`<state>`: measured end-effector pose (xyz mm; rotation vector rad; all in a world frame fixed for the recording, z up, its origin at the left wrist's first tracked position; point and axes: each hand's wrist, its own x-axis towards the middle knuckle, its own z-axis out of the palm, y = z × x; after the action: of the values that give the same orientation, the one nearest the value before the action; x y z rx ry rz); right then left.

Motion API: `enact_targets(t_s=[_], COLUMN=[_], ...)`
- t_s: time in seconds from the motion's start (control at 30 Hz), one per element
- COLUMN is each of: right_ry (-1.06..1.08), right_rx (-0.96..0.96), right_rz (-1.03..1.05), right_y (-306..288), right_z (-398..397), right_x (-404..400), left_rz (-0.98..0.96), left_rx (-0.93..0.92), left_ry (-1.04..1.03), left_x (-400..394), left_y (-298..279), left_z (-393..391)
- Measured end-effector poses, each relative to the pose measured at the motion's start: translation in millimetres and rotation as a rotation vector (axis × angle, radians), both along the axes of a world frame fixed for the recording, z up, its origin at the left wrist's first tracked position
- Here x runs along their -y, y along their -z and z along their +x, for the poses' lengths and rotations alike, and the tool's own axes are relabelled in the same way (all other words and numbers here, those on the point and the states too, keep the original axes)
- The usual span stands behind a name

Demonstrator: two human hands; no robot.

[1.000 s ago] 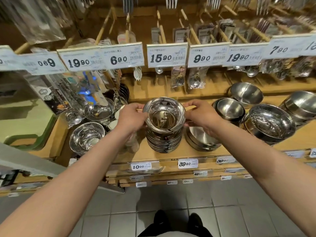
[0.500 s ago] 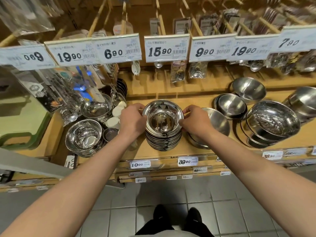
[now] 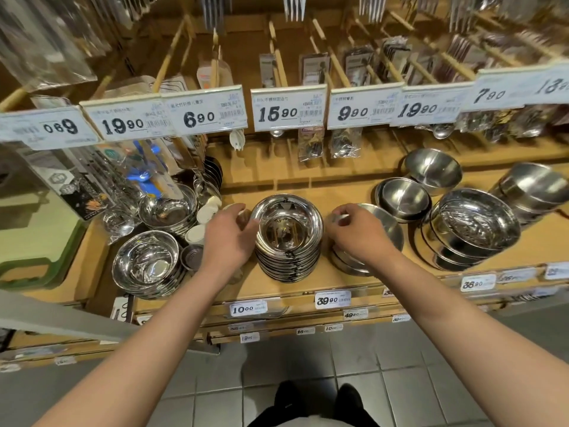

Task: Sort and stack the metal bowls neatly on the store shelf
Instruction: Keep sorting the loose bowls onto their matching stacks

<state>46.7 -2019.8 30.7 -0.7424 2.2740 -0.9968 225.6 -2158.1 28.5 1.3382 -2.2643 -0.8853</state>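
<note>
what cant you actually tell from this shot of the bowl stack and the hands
- Head view: how many bowls the centre stack holds; its rims blur together.
- The flat bowls at right, partly covered by the right hand.
- Whether the left hand touches the stack.
- Small print on the price tags: too small.

Both bare forearms reach forward to the stack of metal bowls (image 3: 288, 238). The left hand (image 3: 229, 238) sits just left of it, fingers loosely curled against the rim. The right hand (image 3: 357, 231) hovers just right of it, apart, fingers curled and holding nothing.
</note>
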Motion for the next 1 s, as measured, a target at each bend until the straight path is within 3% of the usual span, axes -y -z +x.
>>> enact_targets(t_s=[0.23,0.73,1.0], right_ry=[0.357,0.264,0.272], right_rx=[0.270,0.345,0.356], right_rz=[-0.116,-0.173,-0.296], right_y=[1.3,-2.3,-24.4], right_z=[-27.9,-81.0,-168.7], right_x=[-99.6,-169.4,-225.7], left_rz=[-0.004,0.100,0.321], left_rx=[-0.159,-0.214,-0.154], left_ry=[-0.022,0.020,-0.029], left_x=[-32.6,-118.1,-172.9], left_y=[-11.5,-23.2,-19.1], left_z=[24.8,-65.7,-147.8])
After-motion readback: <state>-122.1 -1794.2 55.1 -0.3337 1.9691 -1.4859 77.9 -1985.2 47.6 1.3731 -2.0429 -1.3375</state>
